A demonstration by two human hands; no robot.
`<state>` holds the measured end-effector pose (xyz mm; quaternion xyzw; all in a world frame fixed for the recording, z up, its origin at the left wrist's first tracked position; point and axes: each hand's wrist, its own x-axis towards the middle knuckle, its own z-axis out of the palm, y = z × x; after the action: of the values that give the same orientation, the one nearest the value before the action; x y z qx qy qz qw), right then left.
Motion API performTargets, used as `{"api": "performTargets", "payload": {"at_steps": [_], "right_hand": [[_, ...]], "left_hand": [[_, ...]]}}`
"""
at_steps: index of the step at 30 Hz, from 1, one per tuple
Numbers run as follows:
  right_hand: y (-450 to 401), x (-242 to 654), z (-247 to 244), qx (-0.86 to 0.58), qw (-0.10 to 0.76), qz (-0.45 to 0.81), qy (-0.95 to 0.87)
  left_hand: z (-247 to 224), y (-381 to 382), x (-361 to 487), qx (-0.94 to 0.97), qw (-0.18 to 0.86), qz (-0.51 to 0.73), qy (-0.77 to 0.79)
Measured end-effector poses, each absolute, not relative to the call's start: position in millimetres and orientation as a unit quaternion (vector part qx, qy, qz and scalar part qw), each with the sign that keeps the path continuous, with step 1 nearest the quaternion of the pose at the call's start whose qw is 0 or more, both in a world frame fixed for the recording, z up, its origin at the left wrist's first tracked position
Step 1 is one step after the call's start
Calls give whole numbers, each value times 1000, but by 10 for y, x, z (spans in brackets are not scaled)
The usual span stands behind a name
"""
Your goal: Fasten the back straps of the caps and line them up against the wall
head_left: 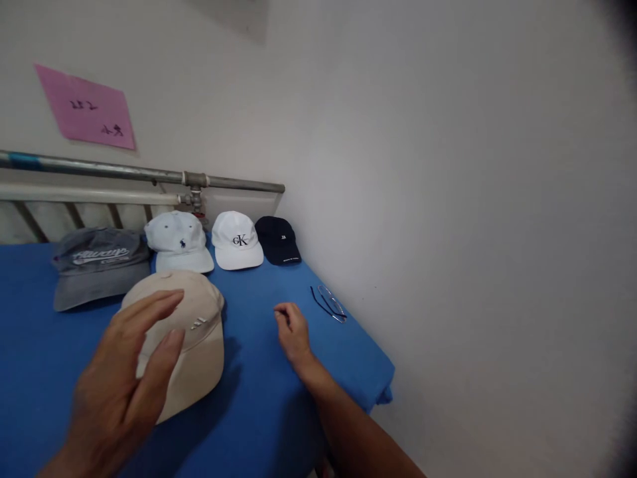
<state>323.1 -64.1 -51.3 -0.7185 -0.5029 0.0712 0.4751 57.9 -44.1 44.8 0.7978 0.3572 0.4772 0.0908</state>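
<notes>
A beige baseball cap (196, 362) with a small three-bar emblem lies on the blue cloth (259, 411), brim toward me. My left hand (119, 372) is in front of it, thumb and fingers apart, holding nothing; I cannot tell whether it touches the cap. Farther right, my right hand (293, 335) is by the cloth with its fingers curled in; whatever they may hold is hidden. A pair of glasses (331, 305) with dark temples lies just beyond it, near the right edge.
Along the back stand a grey cap (99, 265), a white cap with a dark emblem (179, 242), a white CK cap (237, 242) and a black cap (279, 240). Behind them run a metal pipe (239, 184) and a radiator (50, 222). A wall (448, 265) borders the right side.
</notes>
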Motion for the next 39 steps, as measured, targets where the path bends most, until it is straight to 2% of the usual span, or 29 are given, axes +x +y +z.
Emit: {"api": "performTargets", "payload": {"at_steps": [8,13,18,23,30,35,39], "right_hand": [[-1058,4080,-324,-818,315,-25,-481],[-833,4268,-258,-854,242,3,-461],[-714,4286,-188,-860,222,51,-457],[-752,4102,-121,-835,279,110,-461],[-770,3384,-10,-738,421,330,-411],[-792,2643,-92,-639,500,453,-369],[-788,2276,-225,-531,589,549,-264]], "left_hand": [[-399,-254,594,825,130,425,350],[-521,-280,590,820,147,430,349],[-546,-306,615,827,124,446,318],[-483,-409,666,839,132,443,286],[-412,-580,747,831,285,385,283],[-376,-709,833,831,347,339,275],[-318,-686,843,802,393,312,325]]}}
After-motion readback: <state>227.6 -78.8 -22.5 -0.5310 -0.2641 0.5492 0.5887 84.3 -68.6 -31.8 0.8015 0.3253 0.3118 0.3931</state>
